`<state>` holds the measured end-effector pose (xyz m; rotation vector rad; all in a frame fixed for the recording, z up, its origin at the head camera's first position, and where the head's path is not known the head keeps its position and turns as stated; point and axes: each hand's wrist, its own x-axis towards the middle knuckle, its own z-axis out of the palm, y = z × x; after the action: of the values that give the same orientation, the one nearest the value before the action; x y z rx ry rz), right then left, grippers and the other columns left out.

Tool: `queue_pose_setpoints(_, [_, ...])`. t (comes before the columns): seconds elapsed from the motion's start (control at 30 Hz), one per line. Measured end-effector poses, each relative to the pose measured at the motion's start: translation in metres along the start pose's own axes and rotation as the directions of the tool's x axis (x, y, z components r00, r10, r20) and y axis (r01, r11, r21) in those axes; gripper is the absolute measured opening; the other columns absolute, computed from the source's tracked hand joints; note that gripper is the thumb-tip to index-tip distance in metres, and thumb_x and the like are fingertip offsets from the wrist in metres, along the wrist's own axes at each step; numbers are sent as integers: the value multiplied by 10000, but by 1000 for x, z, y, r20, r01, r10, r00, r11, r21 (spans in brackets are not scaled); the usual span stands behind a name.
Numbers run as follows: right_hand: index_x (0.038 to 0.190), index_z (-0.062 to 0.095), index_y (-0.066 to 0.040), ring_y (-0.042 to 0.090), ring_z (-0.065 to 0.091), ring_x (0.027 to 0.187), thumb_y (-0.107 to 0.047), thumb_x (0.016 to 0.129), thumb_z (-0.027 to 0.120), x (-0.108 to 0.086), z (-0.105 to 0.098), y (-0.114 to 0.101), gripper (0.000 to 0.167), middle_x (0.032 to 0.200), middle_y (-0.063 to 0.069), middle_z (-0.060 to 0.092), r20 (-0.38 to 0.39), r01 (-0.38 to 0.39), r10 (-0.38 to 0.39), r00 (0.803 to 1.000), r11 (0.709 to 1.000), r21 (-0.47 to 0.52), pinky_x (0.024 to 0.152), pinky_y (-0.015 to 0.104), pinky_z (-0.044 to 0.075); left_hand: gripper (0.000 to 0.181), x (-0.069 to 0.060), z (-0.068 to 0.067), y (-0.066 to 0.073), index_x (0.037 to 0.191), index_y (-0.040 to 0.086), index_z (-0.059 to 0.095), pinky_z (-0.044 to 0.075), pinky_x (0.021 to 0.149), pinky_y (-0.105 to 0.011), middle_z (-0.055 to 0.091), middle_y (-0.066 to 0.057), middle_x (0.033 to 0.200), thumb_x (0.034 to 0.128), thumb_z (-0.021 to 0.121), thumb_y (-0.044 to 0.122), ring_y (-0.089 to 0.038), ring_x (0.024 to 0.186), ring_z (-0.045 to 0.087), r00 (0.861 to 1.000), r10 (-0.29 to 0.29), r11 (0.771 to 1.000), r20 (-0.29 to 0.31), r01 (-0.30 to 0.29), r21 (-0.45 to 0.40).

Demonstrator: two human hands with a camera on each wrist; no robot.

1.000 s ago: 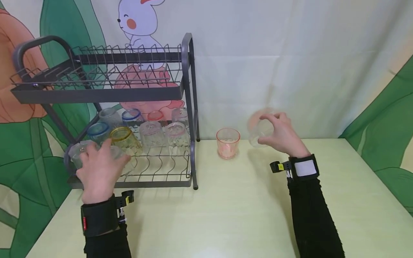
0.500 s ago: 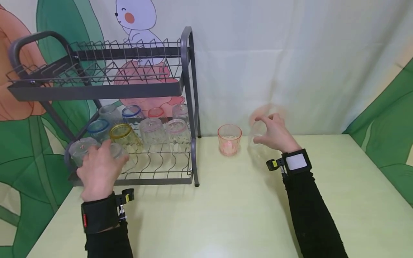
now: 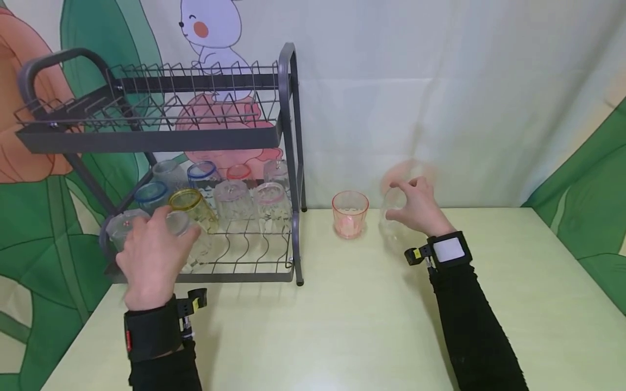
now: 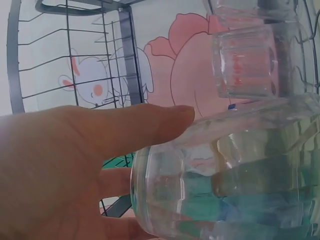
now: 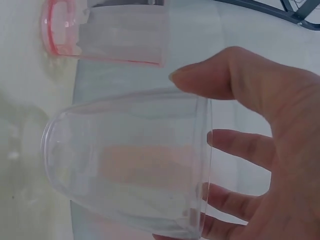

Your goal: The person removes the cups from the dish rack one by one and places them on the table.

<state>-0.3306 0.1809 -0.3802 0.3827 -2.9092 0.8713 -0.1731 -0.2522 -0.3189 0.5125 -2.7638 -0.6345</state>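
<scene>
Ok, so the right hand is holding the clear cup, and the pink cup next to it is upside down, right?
Not quite: the pink cup isn't upside down. The head view shows it standing upright, open rim up. The right hand is holding the clear cup next to it.

Soft shadows, glare on tabletop (image 3: 318, 336)

We see a pale table (image 3: 352, 326) bearing a dark rack (image 3: 146, 141), its lower shelf (image 3: 235, 277) holding upturned glasses (image 3: 231, 201), and an upright pink glass (image 3: 350, 217); a clear cup (image 3: 391, 212) may touch the table
</scene>
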Motion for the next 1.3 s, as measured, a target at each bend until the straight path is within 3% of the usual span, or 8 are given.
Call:
queue_pose_setpoints(0.33, [1404,499,-73,424,283,1182,-287,807,755,9,18,-4,685,1300,277,336,15,-10,10,1000,1000,3,874,551,432,763,-3,-4,7,1488,80,396,397,754,-723,424,-337,1296,919,568,559,-528,1051,463,999,39,999,-2,-39,-17])
queue_pose_setpoints(0.6, [1408,488,-46,406,292,1189,-400,841,739,11,29,-2,714,1298,275,356,10,-12,12,1000,1000,14,907,570,412,631,-8,-5,17,1460,137,471,429,575,-514,424,-250,1146,943,565,488,-387,921,427,993,106,992,-54,-109,-58])
queue_pose_setpoints(0.77, [1454,422,-50,407,299,1205,-415,856,727,11,32,1,764,1312,274,348,6,-11,10,1000,999,33,916,586,413,667,-7,-6,21,1467,144,459,438,679,-571,425,-278,1242,942,548,545,-426,995,456,986,168,979,-24,-170,-116])
queue_pose_setpoints(0.97, [1475,392,-70,420,298,1224,-445,867,711,9,31,0,782,1345,282,331,26,-5,5,1000,1000,22,924,592,412,727,-9,-6,24,1498,140,407,433,767,-634,403,-292,1316,936,535,584,-460,1045,462,984,176,971,20,-171,-166])
queue_pose_setpoints(1.13, [1539,265,-152,462,279,1301,-556,862,672,6,28,-3,887,1425,279,302,27,-3,5,1000,998,-64,969,703,278,746,-8,-7,26,1502,125,390,392,857,-688,380,-301,1380,933,549,580,-493,1136,443,981,191,961,46,-177,-213])
queue_pose_setpoints(1.3, [1577,117,-201,492,122,1404,-648,858,611,2,21,-6,980,1551,259,150,1,3,-3,1000,995,-99,1000,795,62,744,-7,-7,28,1499,122,388,428,813,-625,416,-279,1347,931,561,570,-446,1133,440,969,238,939,62,-213,-270])
